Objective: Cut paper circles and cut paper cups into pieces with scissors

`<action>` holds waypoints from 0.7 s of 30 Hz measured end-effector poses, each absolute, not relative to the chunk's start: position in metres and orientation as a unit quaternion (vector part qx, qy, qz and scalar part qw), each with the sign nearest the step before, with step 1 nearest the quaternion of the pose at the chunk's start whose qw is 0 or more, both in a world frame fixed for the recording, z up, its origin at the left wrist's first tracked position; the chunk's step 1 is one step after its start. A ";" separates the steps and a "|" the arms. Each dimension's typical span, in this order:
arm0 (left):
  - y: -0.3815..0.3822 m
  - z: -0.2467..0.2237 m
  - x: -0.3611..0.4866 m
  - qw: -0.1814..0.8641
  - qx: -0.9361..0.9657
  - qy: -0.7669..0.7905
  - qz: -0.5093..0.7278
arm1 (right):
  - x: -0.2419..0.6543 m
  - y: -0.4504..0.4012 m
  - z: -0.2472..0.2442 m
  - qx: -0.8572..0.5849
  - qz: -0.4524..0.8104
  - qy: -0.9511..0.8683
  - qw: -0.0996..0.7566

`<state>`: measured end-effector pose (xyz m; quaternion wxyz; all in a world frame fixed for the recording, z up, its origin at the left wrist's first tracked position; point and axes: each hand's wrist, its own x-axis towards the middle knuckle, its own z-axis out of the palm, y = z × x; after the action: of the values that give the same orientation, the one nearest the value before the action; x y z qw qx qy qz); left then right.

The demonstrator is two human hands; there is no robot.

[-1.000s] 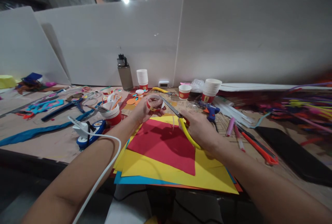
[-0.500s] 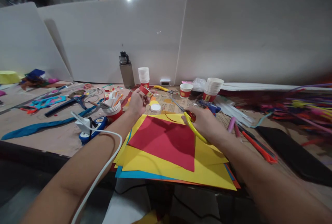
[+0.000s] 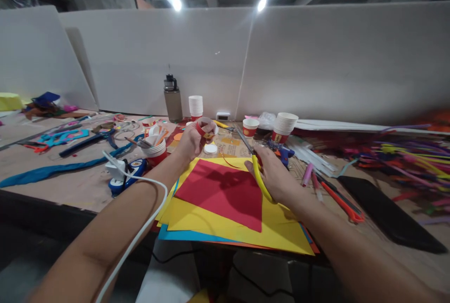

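My left hand (image 3: 191, 144) is closed on a cut piece of a red paper cup (image 3: 201, 128), held up above the table; part of it lies behind my fingers. In my right hand (image 3: 272, 169) is a pair of scissors (image 3: 260, 179) with yellow handles, the metal blades pointing up and away to the left. The blades are apart from the cup piece. Below and between both hands, a red sheet (image 3: 225, 195) lies on a stack of yellow sheets (image 3: 197, 218), with blue showing underneath. A white round lid (image 3: 211, 149) rests just beyond the stack.
Paper cups (image 3: 284, 127) and a bottle (image 3: 173, 101) stand near the white board (image 3: 158, 55). On the left are a cup of pens (image 3: 154, 151), a power strip (image 3: 128, 176) and a white cable. A red cutter (image 3: 342, 202) and black slab (image 3: 390, 211) lie right.
My left hand has turned the cup piece, showing more of its curved side. My right hand has tilted the scissors so the blades point more upward. The camera view has shifted slightly upward.
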<state>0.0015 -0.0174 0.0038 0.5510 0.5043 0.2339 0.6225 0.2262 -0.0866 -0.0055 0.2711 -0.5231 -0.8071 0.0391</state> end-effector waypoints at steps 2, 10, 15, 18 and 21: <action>-0.021 0.003 0.005 0.558 0.519 0.244 0.601 | 0.229 -0.082 -0.010 -0.509 0.031 -0.811 0.287; -0.032 0.001 0.014 0.559 0.565 0.246 0.555 | 0.230 -0.082 -0.013 -0.490 -0.002 -0.822 0.290; -0.034 -0.002 0.019 0.572 0.569 0.221 0.547 | 0.228 -0.086 -0.015 -0.492 -0.003 -0.827 0.271; -0.033 -0.004 0.020 0.567 0.559 0.221 0.564 | 0.228 -0.088 -0.015 -0.501 -0.008 -0.826 0.260; -0.033 -0.004 0.019 0.559 0.544 0.231 0.582 | 0.228 -0.088 -0.015 -0.508 -0.021 -0.822 0.256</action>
<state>0.0195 -0.0328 -0.0038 0.5590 0.5438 0.2311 0.5818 0.2277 -0.0883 -0.0150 0.2557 -0.5077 -0.8225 -0.0206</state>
